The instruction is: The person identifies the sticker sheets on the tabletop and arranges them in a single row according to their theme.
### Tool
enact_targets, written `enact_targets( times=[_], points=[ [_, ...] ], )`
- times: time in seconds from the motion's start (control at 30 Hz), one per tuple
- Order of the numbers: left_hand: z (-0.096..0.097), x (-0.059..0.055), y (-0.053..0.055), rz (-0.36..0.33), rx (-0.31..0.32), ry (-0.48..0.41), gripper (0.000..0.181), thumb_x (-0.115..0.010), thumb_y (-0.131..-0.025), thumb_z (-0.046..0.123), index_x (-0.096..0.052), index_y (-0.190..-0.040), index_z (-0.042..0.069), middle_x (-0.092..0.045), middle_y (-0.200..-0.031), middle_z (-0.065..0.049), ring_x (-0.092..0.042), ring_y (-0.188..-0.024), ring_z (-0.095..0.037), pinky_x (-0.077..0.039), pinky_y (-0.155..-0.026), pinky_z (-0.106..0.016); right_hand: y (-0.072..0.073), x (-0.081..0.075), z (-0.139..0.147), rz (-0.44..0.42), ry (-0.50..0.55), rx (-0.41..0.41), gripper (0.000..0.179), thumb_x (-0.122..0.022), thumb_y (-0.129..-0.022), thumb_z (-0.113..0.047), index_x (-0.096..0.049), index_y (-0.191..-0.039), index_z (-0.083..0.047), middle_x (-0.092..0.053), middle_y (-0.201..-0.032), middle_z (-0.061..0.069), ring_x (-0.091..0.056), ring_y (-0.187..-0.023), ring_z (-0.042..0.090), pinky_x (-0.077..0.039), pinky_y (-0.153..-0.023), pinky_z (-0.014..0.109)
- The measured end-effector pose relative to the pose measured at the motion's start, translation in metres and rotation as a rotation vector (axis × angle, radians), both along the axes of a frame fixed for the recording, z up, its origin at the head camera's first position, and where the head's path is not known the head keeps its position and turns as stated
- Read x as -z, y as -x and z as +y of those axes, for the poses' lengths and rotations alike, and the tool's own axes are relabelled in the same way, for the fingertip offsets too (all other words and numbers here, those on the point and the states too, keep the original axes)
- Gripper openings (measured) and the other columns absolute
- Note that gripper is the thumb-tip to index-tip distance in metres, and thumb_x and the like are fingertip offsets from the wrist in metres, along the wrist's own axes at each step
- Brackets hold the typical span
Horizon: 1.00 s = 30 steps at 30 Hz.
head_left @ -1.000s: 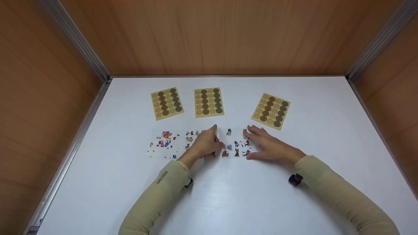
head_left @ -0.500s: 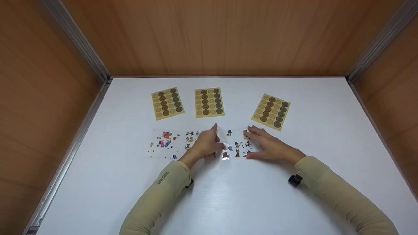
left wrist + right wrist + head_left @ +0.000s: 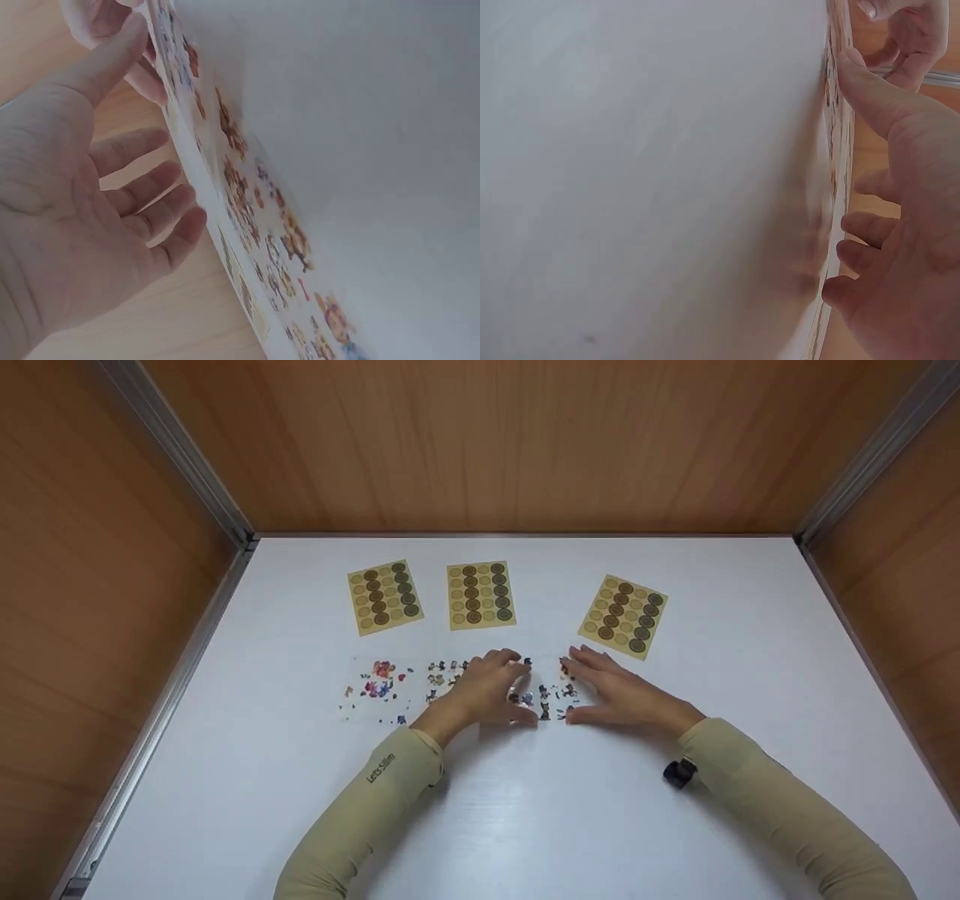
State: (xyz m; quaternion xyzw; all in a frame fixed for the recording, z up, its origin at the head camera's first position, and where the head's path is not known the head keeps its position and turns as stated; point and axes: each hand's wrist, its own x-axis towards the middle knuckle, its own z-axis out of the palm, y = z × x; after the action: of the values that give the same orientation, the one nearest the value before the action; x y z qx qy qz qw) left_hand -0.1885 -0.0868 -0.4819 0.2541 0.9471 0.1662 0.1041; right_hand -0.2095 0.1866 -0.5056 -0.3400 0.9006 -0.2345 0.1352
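Clear sticker sheets printed with small colourful figures [image 3: 380,688] lie in a row across the white table. My left hand [image 3: 484,690] is over the middle of the row, fingers and thumb spread apart, partly hiding the figures beneath. In the left wrist view its fingers [image 3: 176,244] are loosely bent with nothing between them, fingertips close to the sheet surface [image 3: 240,199]. At the row's right end my right hand [image 3: 619,690] rests with thumb and fingers spread over the last figures. The right wrist view shows its thumb [image 3: 870,86] and fingertips down at the sheet.
Behind the row lie three yellowish sheets of round stickers: one at left [image 3: 385,598], one in the middle [image 3: 481,595] and a tilted one at right [image 3: 622,616]. Wooden panels [image 3: 525,450] wall the table [image 3: 480,825] at the back and both sides.
My left hand has moved slightly right; its pointing index finger has drawn back and the thumb has spread toward the right hand. The right hand has stayed in place.
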Motion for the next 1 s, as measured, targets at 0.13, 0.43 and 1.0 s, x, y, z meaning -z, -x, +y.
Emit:
enact_targets(
  times=[0.13,0.43,1.0],
  points=[
    [-0.003,0.005,0.003,0.009,0.005,0.048,0.08,-0.082,-0.074,0.063,-0.061,-0.134,0.015,-0.04,-0.158,-0.013,-0.034,-0.146,-0.03,-0.026,-0.116,-0.059,0.001,0.001,0.001,-0.006,-0.009,-0.001,0.097,-0.071,-0.087,-0.06,-0.029,-0.161,-0.014,-0.017,-0.168,0.011,-0.012,-0.154,0.031,-0.015,-0.123,0.051],
    [-0.009,0.01,0.005,-0.016,0.038,0.063,0.088,-0.081,-0.074,0.063,-0.056,-0.144,0.015,-0.039,-0.159,-0.011,-0.031,-0.149,-0.027,-0.014,-0.117,-0.067,0.0,0.003,0.003,-0.003,-0.04,-0.015,0.097,-0.073,-0.087,-0.058,-0.027,-0.161,-0.015,-0.018,-0.168,0.009,-0.011,-0.154,0.03,-0.013,-0.124,0.051],
    [-0.009,0.011,0.007,-0.006,0.058,0.075,0.092,-0.081,-0.074,0.065,-0.053,-0.146,0.014,-0.04,-0.159,-0.009,-0.031,-0.148,-0.025,-0.012,-0.117,-0.066,0.001,0.0,0.006,-0.016,-0.036,0.0,0.095,-0.071,-0.088,-0.059,-0.028,-0.161,-0.016,-0.017,-0.168,0.008,-0.01,-0.155,0.029,-0.012,-0.124,0.05]
  ],
)
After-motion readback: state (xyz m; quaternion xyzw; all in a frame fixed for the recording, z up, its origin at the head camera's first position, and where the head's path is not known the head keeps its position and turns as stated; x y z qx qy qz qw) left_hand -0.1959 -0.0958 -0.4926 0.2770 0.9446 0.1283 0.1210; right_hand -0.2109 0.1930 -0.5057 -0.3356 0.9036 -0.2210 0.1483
